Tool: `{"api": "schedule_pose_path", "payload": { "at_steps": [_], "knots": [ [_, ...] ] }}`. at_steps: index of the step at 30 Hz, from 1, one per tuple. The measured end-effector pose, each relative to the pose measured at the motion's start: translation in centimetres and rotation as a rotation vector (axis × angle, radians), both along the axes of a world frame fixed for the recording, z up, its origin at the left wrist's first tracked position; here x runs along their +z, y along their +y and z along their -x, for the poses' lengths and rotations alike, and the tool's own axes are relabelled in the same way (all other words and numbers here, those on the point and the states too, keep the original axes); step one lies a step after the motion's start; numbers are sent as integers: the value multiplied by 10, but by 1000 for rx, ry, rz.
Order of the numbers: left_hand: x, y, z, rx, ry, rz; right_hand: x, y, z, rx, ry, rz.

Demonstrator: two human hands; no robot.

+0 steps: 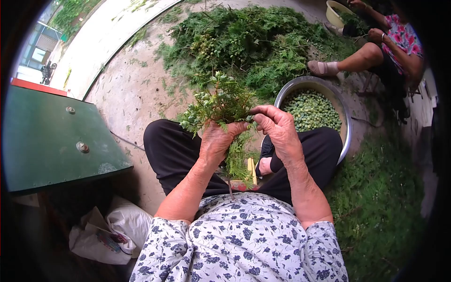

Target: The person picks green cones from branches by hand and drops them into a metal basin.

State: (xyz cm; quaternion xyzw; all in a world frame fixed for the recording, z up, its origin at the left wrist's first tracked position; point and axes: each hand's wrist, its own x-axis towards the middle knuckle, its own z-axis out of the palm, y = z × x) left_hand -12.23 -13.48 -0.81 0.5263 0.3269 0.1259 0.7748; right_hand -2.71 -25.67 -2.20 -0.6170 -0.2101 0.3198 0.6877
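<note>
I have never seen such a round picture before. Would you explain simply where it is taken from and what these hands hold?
There is no robot here: one camera on a person's head looks forward and down, so you see roughly the wearer's own view. The left hand grips a leafy sprig; the right hand is at the sprig's side, though whether it pinches anything is hard to tell. Ahead, to the right, a metal basin holds many small green pieces. On the floor lies a heap of cut greenery; another person sits at upper right.

Outdoor yard (123,105) with heaped green branches (244,42)
</note>
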Motion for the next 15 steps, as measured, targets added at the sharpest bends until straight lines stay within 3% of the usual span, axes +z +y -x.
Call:
{"api": "schedule_pose_path", "payload": {
  "at_steps": [5,8,14,15],
  "knots": [
    [-3,0,2,-18,-32,-62,10,4,0,73,-111,120],
    [-9,1,2,-28,-58,-76,22,5,0,94,52,218],
    [0,-1,1,9,17,52,5,9,11,-31,12,94],
    [4,-2,-1,17,-14,109,2,9,10,-58,169,-13]
  ]
}}
